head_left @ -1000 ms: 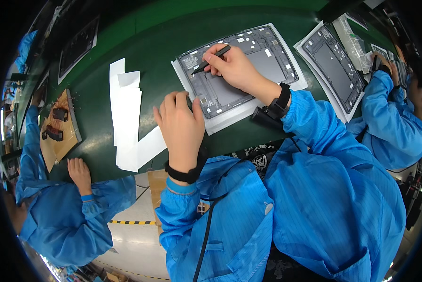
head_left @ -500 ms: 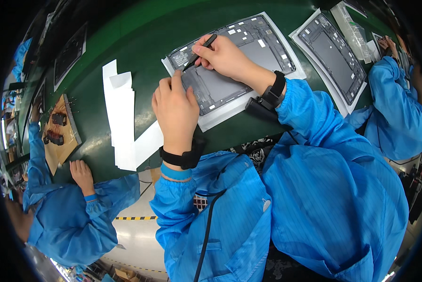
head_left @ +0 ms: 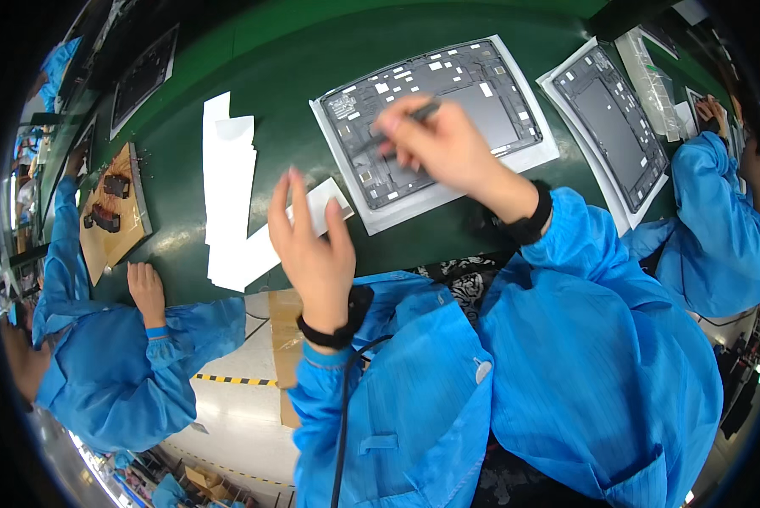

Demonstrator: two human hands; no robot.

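Note:
My right hand (head_left: 439, 144) is closed around black tweezers (head_left: 424, 111), slightly smeared by motion, over a dark grey tablet housing (head_left: 473, 114). Small white stickers dot the housing, which lies on a white sheet (head_left: 536, 152). Left of the sheet's near corner, my left hand (head_left: 314, 258) is raised with its fingers apart and nothing visible in them. Beneath its fingertips is the end of a white paper strip (head_left: 257, 254). Further left lie more long white strips (head_left: 229, 178) in a loose stack.
A second housing (head_left: 608, 118) rests on white sheets to the right, by a clear plastic-wrapped bundle (head_left: 645, 85). Co-workers in blue sit at left (head_left: 117, 372) and right (head_left: 710, 220). A cardboard piece with dark parts (head_left: 126, 233) sits on the green table (head_left: 176, 245).
My left hand has left the housing's near-left edge, moving down toward me over the paper strip. My right hand with the tweezers has shifted right and down, away from the housing's left corner.

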